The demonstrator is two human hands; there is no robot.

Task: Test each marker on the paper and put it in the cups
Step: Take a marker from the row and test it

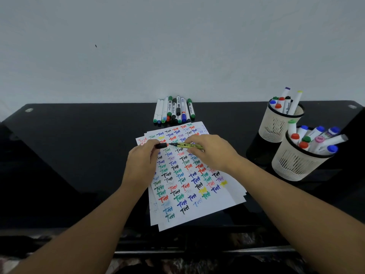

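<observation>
Over the paper (189,180): right hand (209,151) gripping yellow marker (186,144), left hand (142,161) pinching its black cap (161,145), apparently just apart. At right, two mesh cups (276,125) (292,165) holding capped markers.

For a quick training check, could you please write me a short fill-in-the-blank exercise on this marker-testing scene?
1. The right hand holds a marker whose body is ____.
2. The left hand pinches the marker's black ____.
3. The word written all over the paper is ____.
4. The number of cups holding markers is ____.

Missing words: yellow; cap; Test; two
</observation>
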